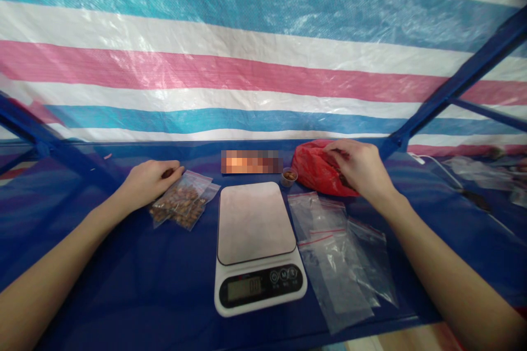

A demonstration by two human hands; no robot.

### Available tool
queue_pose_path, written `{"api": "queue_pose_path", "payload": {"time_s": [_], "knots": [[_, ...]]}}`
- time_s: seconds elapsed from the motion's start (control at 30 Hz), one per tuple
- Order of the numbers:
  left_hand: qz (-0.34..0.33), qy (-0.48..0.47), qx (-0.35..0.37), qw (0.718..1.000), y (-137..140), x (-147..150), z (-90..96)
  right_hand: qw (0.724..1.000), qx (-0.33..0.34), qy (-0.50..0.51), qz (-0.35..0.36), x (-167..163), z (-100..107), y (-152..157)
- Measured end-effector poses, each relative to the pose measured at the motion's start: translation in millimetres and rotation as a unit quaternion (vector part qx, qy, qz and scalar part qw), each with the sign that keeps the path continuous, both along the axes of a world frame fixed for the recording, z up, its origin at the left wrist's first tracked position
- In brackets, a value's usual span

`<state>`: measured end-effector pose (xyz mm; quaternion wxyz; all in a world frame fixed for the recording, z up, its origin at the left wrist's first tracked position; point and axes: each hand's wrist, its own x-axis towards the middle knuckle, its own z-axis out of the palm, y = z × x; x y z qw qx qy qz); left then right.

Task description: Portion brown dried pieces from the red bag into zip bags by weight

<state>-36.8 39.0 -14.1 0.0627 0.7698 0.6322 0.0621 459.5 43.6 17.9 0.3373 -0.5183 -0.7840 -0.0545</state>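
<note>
My left hand (150, 180) rests curled at the upper left of some zip bags filled with brown nuts (181, 200). Something dark brown shows between its fingers, too small to name. At the mouth of a crumpled red plastic bag (315, 171), my right hand (362, 167) is closed, with fingers on the bag's edge and some fingertips hidden. Dark brown pieces show inside the bag. Between the hands lies a white kitchen scale (257, 225), its plate bare and its display reading 0.0. A small clear cup of nuts (289, 176) stands beside the red bag.
Several flat zip bags (341, 263) with red seals overlap right of the scale. A pixelated orange item (252, 162) lies behind it. Blue metal bars (457, 88) slant up at both sides of the blue table (144, 285). A striped sheet (247, 66) hangs behind.
</note>
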Motion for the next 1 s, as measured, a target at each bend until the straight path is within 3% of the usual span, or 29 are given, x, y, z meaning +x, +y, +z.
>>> {"api": "queue_pose_path", "payload": {"time_s": [0.23,0.43,0.6,0.77,0.87,1.0], "knots": [[0.007,-0.005,-0.009,1.0,-0.9,1.6,2.2,1.0,0.005,0.02,-0.007,1.3,0.2,1.7],[0.005,-0.009,-0.009,1.0,-0.9,0.2,1.6,0.995,-0.01,0.097,-0.006,4.2,-4.3,6.9],[0.0,-0.003,-0.009,1.0,-1.4,0.3,2.1,0.995,0.027,0.099,0.009,-8.2,-1.4,-1.8],[-0.002,0.002,-0.003,1.0,0.9,-2.4,-2.0,0.99,0.054,0.051,0.116,-39.7,-3.6,-20.5],[0.0,0.006,-0.003,1.0,3.2,-4.8,-5.5,0.982,0.029,0.036,0.183,-56.6,-10.2,-27.2],[-0.001,0.004,0.001,1.0,4.5,-6.9,-8.0,0.978,-0.004,0.034,0.208,-64.2,-15.7,-27.8]]}}
